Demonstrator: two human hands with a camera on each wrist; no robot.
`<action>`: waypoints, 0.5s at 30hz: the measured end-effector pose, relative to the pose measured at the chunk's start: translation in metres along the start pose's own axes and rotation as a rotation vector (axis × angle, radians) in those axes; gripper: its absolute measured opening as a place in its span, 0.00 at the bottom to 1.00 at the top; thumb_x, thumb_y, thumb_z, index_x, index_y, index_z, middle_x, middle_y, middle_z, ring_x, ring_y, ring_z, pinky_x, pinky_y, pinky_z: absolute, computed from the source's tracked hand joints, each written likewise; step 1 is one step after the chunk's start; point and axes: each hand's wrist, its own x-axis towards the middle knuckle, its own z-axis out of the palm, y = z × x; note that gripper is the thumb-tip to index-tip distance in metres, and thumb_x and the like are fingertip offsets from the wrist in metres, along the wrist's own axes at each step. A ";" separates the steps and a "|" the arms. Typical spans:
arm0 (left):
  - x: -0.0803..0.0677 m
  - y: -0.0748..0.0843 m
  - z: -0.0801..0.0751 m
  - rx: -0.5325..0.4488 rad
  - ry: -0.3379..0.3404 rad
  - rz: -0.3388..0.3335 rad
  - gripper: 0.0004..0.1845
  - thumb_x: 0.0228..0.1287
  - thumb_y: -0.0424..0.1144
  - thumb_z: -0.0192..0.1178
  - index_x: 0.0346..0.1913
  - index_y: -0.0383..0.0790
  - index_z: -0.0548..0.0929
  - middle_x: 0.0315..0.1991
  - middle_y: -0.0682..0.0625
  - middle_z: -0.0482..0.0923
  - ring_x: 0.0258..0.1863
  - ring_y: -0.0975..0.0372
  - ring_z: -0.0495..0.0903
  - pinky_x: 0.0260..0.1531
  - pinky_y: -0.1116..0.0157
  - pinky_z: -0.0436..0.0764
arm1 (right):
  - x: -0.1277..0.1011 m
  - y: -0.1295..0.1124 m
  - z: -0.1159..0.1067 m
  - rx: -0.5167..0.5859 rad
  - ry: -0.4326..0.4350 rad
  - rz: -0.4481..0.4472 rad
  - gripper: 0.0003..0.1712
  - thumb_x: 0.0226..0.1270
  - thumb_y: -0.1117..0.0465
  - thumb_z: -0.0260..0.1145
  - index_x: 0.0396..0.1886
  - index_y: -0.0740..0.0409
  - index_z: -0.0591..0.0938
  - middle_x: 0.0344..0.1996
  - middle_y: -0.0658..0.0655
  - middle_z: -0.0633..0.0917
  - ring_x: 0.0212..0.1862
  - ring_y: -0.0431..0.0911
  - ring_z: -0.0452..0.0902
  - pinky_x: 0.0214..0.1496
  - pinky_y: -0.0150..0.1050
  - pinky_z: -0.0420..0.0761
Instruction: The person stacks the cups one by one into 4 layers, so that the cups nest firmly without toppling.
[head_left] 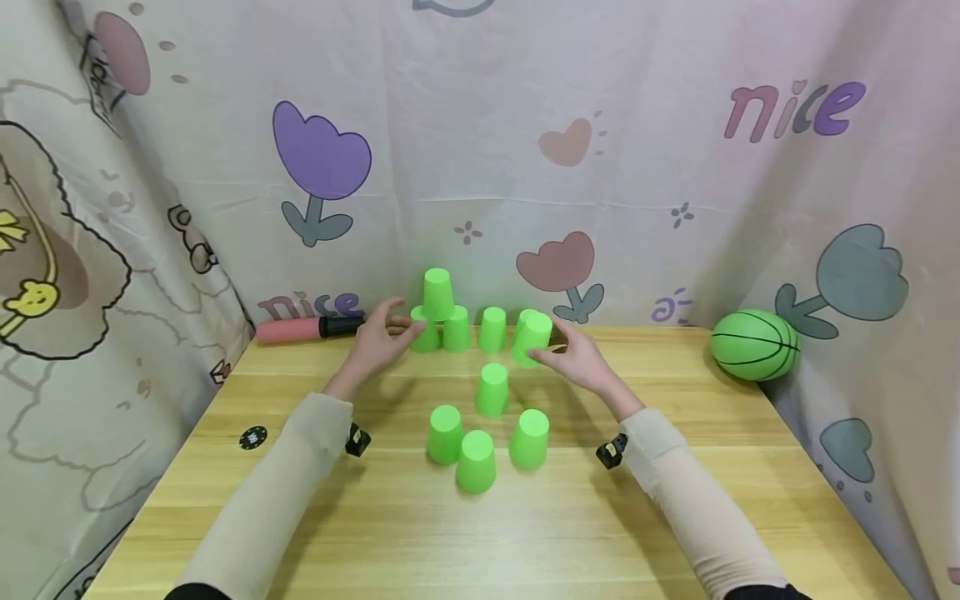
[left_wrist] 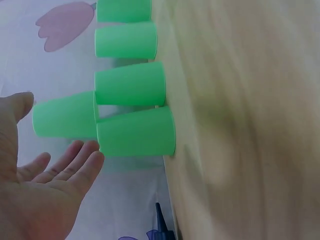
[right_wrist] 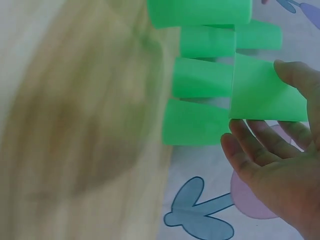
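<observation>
- I count ten green cups in the head view, all mouth-down. Four stand in a back row (head_left: 472, 330) near the curtain, one stacked cup (head_left: 438, 293) sits on the two leftmost of that row, and one tilted cup (head_left: 532, 338) is at the row's right end.
- Four more make a loose front cluster (head_left: 483, 433) nearer to me: one alone behind, three in an arc in front.
- My left hand (head_left: 377, 340) has its grip apart, fingers relaxed beside the left end of the row and the stacked cup; the left wrist view shows the palm open, fingertips just short of the lowest cup.
- My right hand (head_left: 579, 360) has its grip clamped on the tilted cup, thumb and fingers curled round its wall, holding it over the row's right end.
- Off to the sides are one green ball (head_left: 753, 344) by the right curtain, one pink and black roll (head_left: 309, 328) at the back left, and one dark disc (head_left: 252, 437) near the left edge.
- The table (head_left: 675, 517) has open wood in front of the cluster and on both flanks; the back row sits close to the far edge.
</observation>
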 end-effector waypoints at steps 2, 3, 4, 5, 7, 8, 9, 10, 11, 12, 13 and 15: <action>-0.007 -0.001 0.001 0.005 -0.005 0.009 0.45 0.74 0.59 0.64 0.82 0.41 0.59 0.63 0.34 0.82 0.63 0.41 0.82 0.64 0.43 0.83 | 0.005 -0.003 -0.003 0.007 0.015 -0.001 0.36 0.70 0.55 0.76 0.74 0.52 0.74 0.56 0.59 0.85 0.57 0.56 0.85 0.60 0.51 0.88; -0.010 -0.001 0.002 0.004 -0.006 0.014 0.44 0.74 0.59 0.64 0.81 0.41 0.60 0.62 0.34 0.83 0.62 0.41 0.83 0.64 0.44 0.83 | 0.008 -0.004 -0.004 0.010 0.024 -0.001 0.35 0.70 0.55 0.76 0.73 0.54 0.75 0.57 0.60 0.85 0.57 0.57 0.85 0.60 0.52 0.89; -0.013 -0.002 0.003 0.006 -0.007 0.019 0.43 0.74 0.57 0.64 0.81 0.40 0.61 0.61 0.34 0.84 0.61 0.42 0.84 0.63 0.44 0.84 | 0.011 -0.005 -0.004 0.014 0.034 -0.003 0.34 0.70 0.56 0.76 0.72 0.55 0.75 0.57 0.61 0.85 0.58 0.57 0.85 0.59 0.52 0.89; -0.016 -0.002 0.003 0.007 -0.008 0.024 0.41 0.74 0.57 0.65 0.80 0.39 0.63 0.59 0.35 0.84 0.59 0.42 0.84 0.63 0.45 0.84 | 0.014 -0.006 -0.005 0.008 0.043 -0.006 0.34 0.70 0.56 0.76 0.72 0.55 0.75 0.58 0.61 0.85 0.58 0.58 0.85 0.59 0.52 0.89; -0.021 -0.003 0.005 0.003 -0.010 0.043 0.39 0.75 0.54 0.65 0.78 0.37 0.65 0.57 0.35 0.85 0.57 0.43 0.85 0.61 0.46 0.85 | 0.020 -0.008 -0.006 -0.002 0.058 -0.011 0.36 0.70 0.57 0.75 0.74 0.57 0.74 0.60 0.63 0.85 0.58 0.60 0.86 0.57 0.52 0.90; -0.024 -0.003 0.006 0.000 -0.012 0.053 0.37 0.75 0.52 0.66 0.77 0.37 0.67 0.56 0.35 0.85 0.56 0.44 0.86 0.61 0.46 0.85 | 0.023 -0.009 -0.006 -0.008 0.066 -0.006 0.37 0.70 0.56 0.75 0.75 0.57 0.73 0.61 0.64 0.84 0.58 0.60 0.86 0.57 0.52 0.90; -0.026 -0.004 0.007 -0.005 -0.014 0.063 0.36 0.75 0.51 0.66 0.76 0.36 0.68 0.55 0.35 0.86 0.55 0.45 0.86 0.60 0.46 0.85 | 0.025 -0.010 -0.007 -0.015 0.069 -0.001 0.37 0.70 0.56 0.75 0.75 0.56 0.73 0.61 0.64 0.84 0.58 0.61 0.86 0.56 0.53 0.90; -0.030 -0.004 0.007 -0.005 -0.018 0.072 0.35 0.75 0.50 0.66 0.76 0.37 0.68 0.55 0.36 0.86 0.54 0.45 0.86 0.60 0.46 0.86 | 0.028 -0.011 -0.007 -0.024 0.070 0.005 0.38 0.70 0.55 0.75 0.76 0.56 0.72 0.62 0.64 0.84 0.58 0.61 0.86 0.56 0.53 0.90; -0.033 -0.004 0.008 -0.012 -0.023 0.082 0.34 0.75 0.49 0.66 0.76 0.37 0.69 0.55 0.36 0.86 0.54 0.45 0.86 0.60 0.46 0.86 | 0.031 -0.012 -0.007 -0.030 0.070 0.013 0.38 0.70 0.54 0.75 0.76 0.55 0.72 0.63 0.64 0.83 0.59 0.61 0.86 0.56 0.53 0.90; -0.036 -0.004 0.009 -0.019 -0.032 0.090 0.34 0.75 0.48 0.66 0.75 0.37 0.70 0.55 0.36 0.86 0.54 0.45 0.86 0.61 0.46 0.85 | 0.033 -0.012 -0.007 -0.032 0.068 0.021 0.39 0.70 0.54 0.74 0.77 0.55 0.72 0.63 0.64 0.83 0.59 0.61 0.85 0.57 0.54 0.90; -0.039 -0.004 0.009 -0.024 -0.041 0.096 0.33 0.75 0.47 0.66 0.75 0.38 0.70 0.56 0.36 0.85 0.55 0.46 0.86 0.61 0.46 0.85 | 0.035 -0.013 -0.007 -0.034 0.065 0.027 0.39 0.71 0.53 0.74 0.77 0.55 0.71 0.64 0.64 0.82 0.60 0.61 0.85 0.58 0.54 0.89; -0.046 -0.003 0.011 -0.036 -0.062 0.105 0.32 0.75 0.47 0.66 0.75 0.40 0.71 0.58 0.36 0.84 0.56 0.45 0.86 0.63 0.45 0.84 | 0.039 -0.014 -0.007 -0.041 0.060 0.035 0.39 0.71 0.53 0.74 0.77 0.55 0.71 0.65 0.64 0.81 0.61 0.62 0.84 0.59 0.55 0.89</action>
